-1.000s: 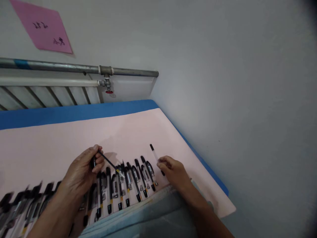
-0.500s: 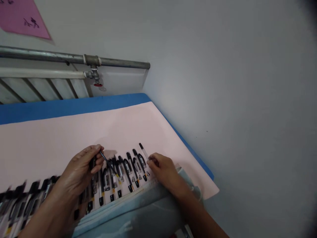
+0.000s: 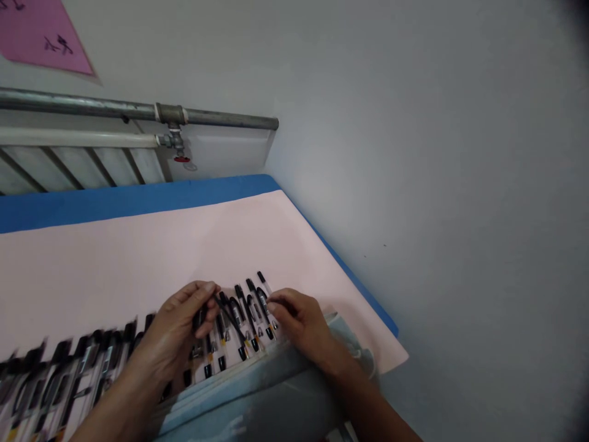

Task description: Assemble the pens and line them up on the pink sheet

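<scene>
My left hand point(image 3: 184, 319) is closed, with thumb and forefinger pinching the top of a thin dark pen refill point(image 3: 230, 318) that slants down to the right over the pens. Something dark, which I cannot make out, is tucked under its curled fingers. My right hand point(image 3: 301, 322) is closed on a clear pen barrel point(image 3: 264, 280) with a black end pointing up and away; the rest of the barrel is hidden by the fingers. Between and below the hands lie several disassembled pens point(image 3: 251, 310), with black caps, clear barrels, refills and small metallic cone tips.
More pen parts point(image 3: 55, 387) form a row at the left. Pink paper point(image 3: 138, 264) covers the blue table point(image 3: 92, 205). A light blue cloth point(image 3: 257, 399) lies along the near edge. Behind stand a radiator point(image 3: 78, 166) and a pipe point(image 3: 221, 118); a wall point(image 3: 437, 215) borders the right.
My left hand has moved right with the refill, closer to my right hand. My right hand has shifted slightly left and down, still holding the barrel.
</scene>
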A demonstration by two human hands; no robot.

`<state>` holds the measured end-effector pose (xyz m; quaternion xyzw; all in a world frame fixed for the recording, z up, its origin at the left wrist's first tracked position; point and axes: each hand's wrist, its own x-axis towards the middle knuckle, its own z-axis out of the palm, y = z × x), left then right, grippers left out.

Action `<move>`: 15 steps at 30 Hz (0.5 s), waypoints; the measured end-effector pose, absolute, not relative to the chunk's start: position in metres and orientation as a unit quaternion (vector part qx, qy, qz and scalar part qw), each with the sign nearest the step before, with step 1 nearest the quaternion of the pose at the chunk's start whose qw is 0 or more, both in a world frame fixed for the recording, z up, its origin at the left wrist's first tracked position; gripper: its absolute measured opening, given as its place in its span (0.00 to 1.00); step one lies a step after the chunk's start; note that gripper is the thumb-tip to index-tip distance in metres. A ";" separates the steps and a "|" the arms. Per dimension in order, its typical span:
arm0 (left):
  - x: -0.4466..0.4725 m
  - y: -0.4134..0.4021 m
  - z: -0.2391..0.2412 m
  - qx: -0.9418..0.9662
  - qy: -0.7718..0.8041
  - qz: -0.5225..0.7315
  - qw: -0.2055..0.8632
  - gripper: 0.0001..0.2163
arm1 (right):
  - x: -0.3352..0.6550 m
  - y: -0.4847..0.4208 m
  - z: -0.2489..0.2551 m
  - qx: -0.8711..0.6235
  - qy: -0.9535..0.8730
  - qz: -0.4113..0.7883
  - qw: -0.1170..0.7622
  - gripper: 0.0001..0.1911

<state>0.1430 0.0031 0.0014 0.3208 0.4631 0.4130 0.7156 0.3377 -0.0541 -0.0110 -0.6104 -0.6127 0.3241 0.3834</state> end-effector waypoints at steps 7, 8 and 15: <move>0.163 -0.015 0.003 0.325 0.473 0.383 0.724 0.10 | 0.326 -0.059 -0.006 -0.535 -0.574 0.517 0.342 0.10; 0.164 -0.015 0.002 0.326 0.472 0.384 0.723 0.11 | 0.326 -0.059 -0.006 -0.536 -0.573 0.519 0.340 0.08; 0.146 0.005 -0.003 0.304 0.473 0.506 0.654 0.09 | 0.339 -0.053 -0.009 -0.633 -0.571 0.383 0.357 0.05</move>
